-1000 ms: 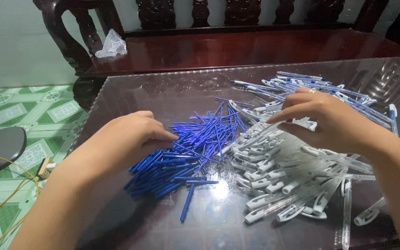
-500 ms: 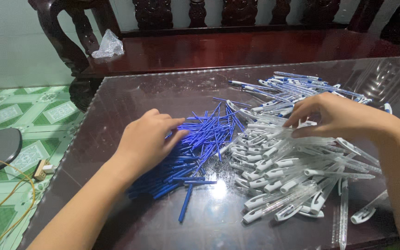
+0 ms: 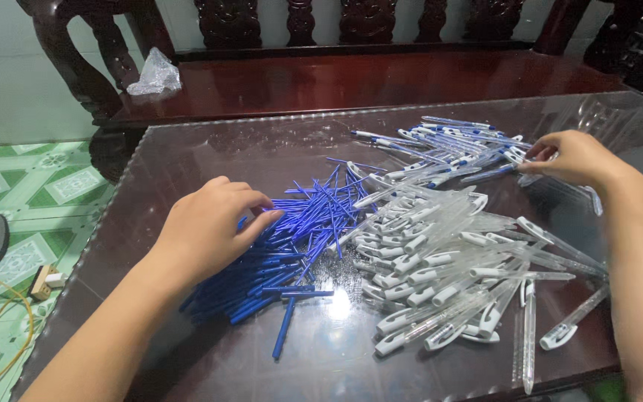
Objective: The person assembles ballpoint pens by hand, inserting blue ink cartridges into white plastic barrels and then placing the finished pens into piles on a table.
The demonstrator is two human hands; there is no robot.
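At the far left, a green patterned floor (image 3: 31,193) shows beside the counter (image 3: 210,149), with a yellow cord (image 3: 9,327) and a small plug (image 3: 42,281) lying on it at about 8 o'clock from the counter's middle. At 11 o'clock, on a dark wooden bench (image 3: 351,78) behind the counter, sits a crumpled clear plastic bag (image 3: 155,74).

The left hand (image 3: 206,227) rests palm down on the left edge of a heap of blue pen refills (image 3: 295,238), which lies just left of the counter's centre. Its grip is curled, thumb and fingertips drawn together on the refills beneath them; whether one is actually pinched cannot be told. One loose blue refill (image 3: 284,336) lies apart at 6 o'clock from the heap.

Right of the heap and touching it, a wide pile of clear pen barrels with white caps (image 3: 448,260) spreads from the centre toward 4 o'clock. At 1 o'clock lies a smaller pile of assembled pens (image 3: 448,152), clear with blue inside.

The right hand (image 3: 571,158) sits at 2 o'clock, at the right end of that assembled pile. Its fingers are bent with the grip closed on a pen there, the fingertips touching the pile's edge.
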